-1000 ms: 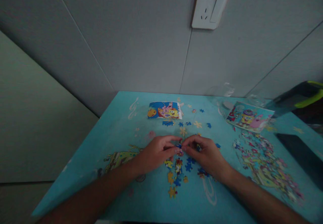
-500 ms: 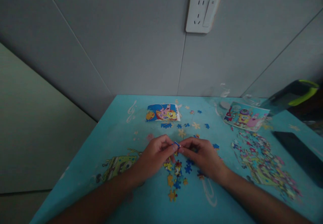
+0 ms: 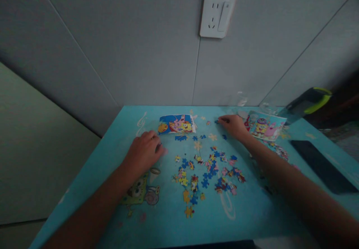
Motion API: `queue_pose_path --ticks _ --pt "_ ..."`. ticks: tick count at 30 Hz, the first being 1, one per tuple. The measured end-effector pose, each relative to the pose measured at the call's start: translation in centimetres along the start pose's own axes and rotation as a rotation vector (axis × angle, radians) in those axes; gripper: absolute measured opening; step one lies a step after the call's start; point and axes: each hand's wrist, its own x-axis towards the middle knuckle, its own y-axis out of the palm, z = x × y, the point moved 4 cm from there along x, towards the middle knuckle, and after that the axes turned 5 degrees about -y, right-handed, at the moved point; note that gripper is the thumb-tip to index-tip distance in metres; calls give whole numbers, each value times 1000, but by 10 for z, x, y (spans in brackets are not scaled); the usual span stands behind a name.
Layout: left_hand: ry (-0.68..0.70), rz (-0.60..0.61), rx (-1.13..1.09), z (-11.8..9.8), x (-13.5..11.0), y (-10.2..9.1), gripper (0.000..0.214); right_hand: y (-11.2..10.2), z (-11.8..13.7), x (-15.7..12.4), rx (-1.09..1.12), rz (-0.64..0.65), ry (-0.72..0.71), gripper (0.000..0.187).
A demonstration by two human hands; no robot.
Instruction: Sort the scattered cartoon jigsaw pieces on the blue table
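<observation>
My left hand (image 3: 146, 148) hovers over the left of the table with curled fingers. A small dark blue bit, seemingly a puzzle piece (image 3: 159, 144), shows between its thumb and fingers, mostly hidden. Farther right and back, my right hand (image 3: 233, 125) pinches at a blue puzzle piece (image 3: 217, 121) on the tabletop. Several loose puzzle pieces (image 3: 210, 166), blue, yellow, pink and red, lie scattered between my arms. A row of blue edge pieces (image 3: 181, 138) sits in front of a picture card (image 3: 176, 125) with cartoon figures.
A second picture card (image 3: 266, 126) leans at the back right, near clear containers (image 3: 241, 100) and a dark bottle with a lime-green rim (image 3: 305, 103). More pieces (image 3: 277, 150) lie partly under my right arm. A dark flat slab (image 3: 322, 166) rests at the right.
My hands have parted from the small blue piece they held together. The left moved left and back; the right reached back right to a blue piece. The view shifted slightly.
</observation>
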Motion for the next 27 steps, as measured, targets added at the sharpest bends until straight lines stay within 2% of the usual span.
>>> queue_pose_path --ticks 2,4,8,10,12,14,15,17,21,23,27 --pt "7 52 -43 0 -1 4 23 8 -5 5 -39 41 0 24" --pt "4 89 -92 -1 -2 7 25 10 -5 6 -67 17 12 25" --pt "18 138 -160 1 -1 10 26 -6 9 -8 -71 -15 -23 30" --pt "41 156 -203 4 -1 11 25 -14 23 -29 55 90 -105 24" --pt "53 175 -243 9 0 14 24 -17 37 -57 216 305 -160 22" --pt "44 181 -273 14 0 16 23 -19 46 -83 281 416 -133 21" --pt "33 182 -282 16 0 17 23 -19 49 -92 283 432 -116 21" --pt "4 179 -290 19 0 19 24 -18 54 -104 266 441 -104 18" --pt "-8 147 -261 17 1 17 32 -14 59 -106 220 422 -86 16" --pt "53 100 -240 9 1 13 35 -13 58 -105 199 398 -61 19" --pt "208 -7 -246 -16 -3 9 26 -14 57 -108 170 367 -16 16"
